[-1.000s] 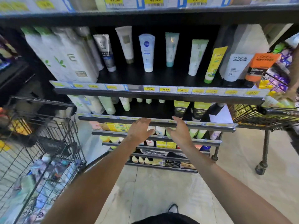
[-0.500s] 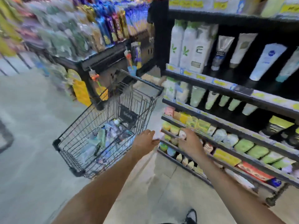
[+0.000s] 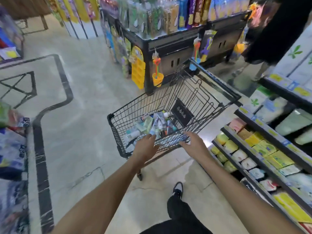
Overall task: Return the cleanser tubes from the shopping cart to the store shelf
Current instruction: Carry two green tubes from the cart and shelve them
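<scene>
A black wire shopping cart (image 3: 118,132) stands on the floor in front of me. Several cleanser tubes (image 3: 152,124) lie in a loose pile on its bottom. My left hand (image 3: 146,147) hovers over the cart's near rim, fingers spread, holding nothing. My right hand (image 3: 194,143) is beside it at the same rim, also open and empty. The store shelf (image 3: 263,168) runs along the right edge, its lower tiers filled with soaps and boxes.
A black display stand (image 3: 170,46) with hanging toys and snack packs rises just behind the cart. Another person in dark clothes (image 3: 270,31) stands at the top right. Goods lie blurred at the left edge (image 3: 11,149). My foot (image 3: 178,190) is below the cart.
My view has swung left, from the shelf of tubes to the cart. Both hands have moved from the shelf edge to the cart's near rim, still empty.
</scene>
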{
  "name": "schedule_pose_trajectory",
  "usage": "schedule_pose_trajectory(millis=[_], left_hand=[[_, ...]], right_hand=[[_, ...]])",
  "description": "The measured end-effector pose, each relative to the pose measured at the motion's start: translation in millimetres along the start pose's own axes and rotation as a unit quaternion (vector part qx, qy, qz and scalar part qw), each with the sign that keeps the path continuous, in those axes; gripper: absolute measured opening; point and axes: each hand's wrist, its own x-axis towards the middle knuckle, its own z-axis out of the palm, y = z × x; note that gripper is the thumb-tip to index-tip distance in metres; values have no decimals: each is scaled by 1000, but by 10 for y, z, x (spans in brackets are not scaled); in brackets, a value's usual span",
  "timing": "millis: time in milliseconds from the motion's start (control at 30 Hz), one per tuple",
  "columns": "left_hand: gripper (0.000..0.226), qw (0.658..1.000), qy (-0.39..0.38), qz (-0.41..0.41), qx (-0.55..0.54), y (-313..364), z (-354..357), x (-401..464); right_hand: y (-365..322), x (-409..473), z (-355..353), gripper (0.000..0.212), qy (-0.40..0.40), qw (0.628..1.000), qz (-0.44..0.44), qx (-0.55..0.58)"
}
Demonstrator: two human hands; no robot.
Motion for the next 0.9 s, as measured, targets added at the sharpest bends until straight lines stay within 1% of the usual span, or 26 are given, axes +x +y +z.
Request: schedule_pose_trajectory(millis=[233,400,567,667,800,900], left_hand=[[56,996,-31,-80,1,-475,20,585],[52,992,-58,-113,-2,-689,59,1057],[46,987,-79,-138,-25,-918,152,1602],[44,983,-110,-145,-17,-1119,307,1919],[58,979,-152,-134,-8,-1465,615,2406],[68,980,-153,-124,-13,-1754,937,2802]], right_hand=[[-194,999,276,53,-59,997,-31,-49],[-242,1819,425,54,-119,986,-58,-98],[-141,2584,712,49,-201,961,-103,-160],[-45,2926,926,48,-253,940,-103,-203],[189,3399,1311,55,-302,910,-123,-257],[357,3727,1663,55,-319,886,-153,-300]])
